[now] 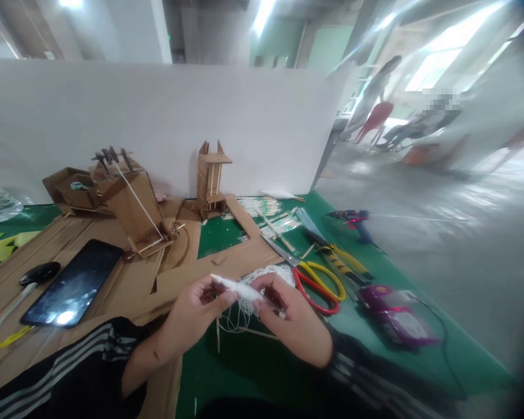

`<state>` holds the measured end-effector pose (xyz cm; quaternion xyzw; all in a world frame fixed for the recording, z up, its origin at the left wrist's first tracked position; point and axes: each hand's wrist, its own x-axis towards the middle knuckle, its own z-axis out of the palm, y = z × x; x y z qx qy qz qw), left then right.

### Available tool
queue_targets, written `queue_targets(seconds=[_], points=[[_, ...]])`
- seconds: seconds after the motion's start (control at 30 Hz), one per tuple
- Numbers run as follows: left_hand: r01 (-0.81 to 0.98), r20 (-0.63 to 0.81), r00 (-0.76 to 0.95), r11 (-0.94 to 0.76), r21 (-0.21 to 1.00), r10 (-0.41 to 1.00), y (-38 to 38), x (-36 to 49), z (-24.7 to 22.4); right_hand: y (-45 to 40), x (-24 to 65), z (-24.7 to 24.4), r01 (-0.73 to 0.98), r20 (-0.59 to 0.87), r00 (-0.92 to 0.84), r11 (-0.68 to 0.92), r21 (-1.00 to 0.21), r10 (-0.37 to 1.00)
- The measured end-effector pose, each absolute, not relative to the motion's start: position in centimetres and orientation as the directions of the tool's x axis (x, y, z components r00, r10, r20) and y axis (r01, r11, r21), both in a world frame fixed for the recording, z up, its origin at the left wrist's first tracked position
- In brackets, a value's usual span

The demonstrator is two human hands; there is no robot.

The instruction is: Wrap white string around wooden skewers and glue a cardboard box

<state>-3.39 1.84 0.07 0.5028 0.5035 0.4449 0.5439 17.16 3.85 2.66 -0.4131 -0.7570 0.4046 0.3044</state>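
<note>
The white roll is located between the two hands, raised in front of the loose string and above the green table. Its far right end is concealed by the right hand, and a shiny patch inside that grip cannot be identified. The left hand pinches the roll between thumb and forefinger near its pale tip; its remaining fingers are curled and partly out of sight. The right thumb and forefinger pinch the other end; the other right fingers are bent, and their exact contact cannot be determined. The roll's long axis runs crosswise, sloping from upper left down to lower right, with the narrow pale tip pointing left and slightly away from the wearer. Much of the string is covered by the hands and the roll. The scissors lie just beside the right hand, blades directed away and to the left; beyond them, the pliers are blurred. The purple box is smeared, its lettering unreadable. The clear dish is cut off by the left edge. The dark sleeves run out of frame at the bottom. A phone lies on cardboard, glare on its screen. Two people at upper right are badly smeared.
</note>
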Motion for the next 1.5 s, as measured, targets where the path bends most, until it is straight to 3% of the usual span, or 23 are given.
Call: queue_targets(seconds=[0.17, 0.4, 0.5, 0.6, 0.73, 0.83, 0.97, 1.07, 1.17, 1.3, 1.4, 1.5], points=[[-0.038, -0.049, 0.084, 0.052, 0.998, 0.995, 1.8, -3.5, 0.3, 3.8, 17.1, 2.7, 0.297, 0.066, -0.455, 0.221, -0.929, 0.888], [-0.181, -0.064, 0.136, 0.089, 0.979, 0.989, 1.4, -3.3, 0.4, 3.9, 16.9, 2.7, 0.048, -0.134, -0.575, -0.13, -0.99, 0.807], [-0.323, -0.123, 0.154, 0.167, 0.932, 0.98, 1.3, -3.1, 0.2, 3.8, 17.2, 2.8, 0.045, -0.083, -0.665, -0.071, -0.996, 0.742], [-0.429, -0.197, 0.229, 0.281, 0.859, 0.953, 1.2, -3.1, 0.5, 3.8, 17.7, 2.8, 0.14, 0.007, -0.764, 0.176, -0.974, 0.646], [-0.277, -0.214, 0.411, 0.345, 0.897, 0.886, 1.2, -3.2, 1.2, 4.0, 17.9, 2.4, 0.284, 0.02, -0.845, 0.48, -0.83, 0.534], [-0.07, -0.182, 0.442, 0.236, 0.969, 0.878, 1.3, -3.3, 1.3, 3.9, 17.5, 1.6, 0.361, 0.092, -0.83, 0.655, -0.664, 0.55], [0.168, -0.108, 0.387, 0.045, 0.985, 0.916, 1.4, -3.3, 1.0, 3.3, 17.9, 1.3, 0.48, 0.135, -0.781, 0.723, -0.496, 0.61], [0.233, -0.124, 0.376, 0.036, 0.972, 0.919, 1.2, -3.3, 0.6, 3.9, 20.1, 1.9, 0.575, 0.173, -0.71, 0.704, -0.417, 0.683], [0.217, -0.153, 0.373, 0.074, 0.973, 0.915, 1.1, -3.3, 0.0, 5.8, 23.2, 2.1, 0.777, 0.203, -0.545, 0.581, -0.243, 0.813], [0.076, -0.115, 0.31, 0.096, 0.993, 0.944, 1.3, -3.2, -0.9, 8.7, 25.7, 1.1, 0.94, 0.053, -0.341, 0.342, 0.005, 0.938], [0.043, -0.096, 0.305, 0.088, 0.995, 0.947, 1.5, -3.1, -1.2, 9.8, 25.9, 0.2, 0.963, -0.058, -0.266, 0.267, 0.02, 0.962], [0.131, -0.084, 0.328, 0.043, 0.991, 0.941, 1.6, -3.2, -1.2, 10.3, 25.8, -0.4, 0.981, -0.101, -0.196, 0.195, -0.021, 0.975]])
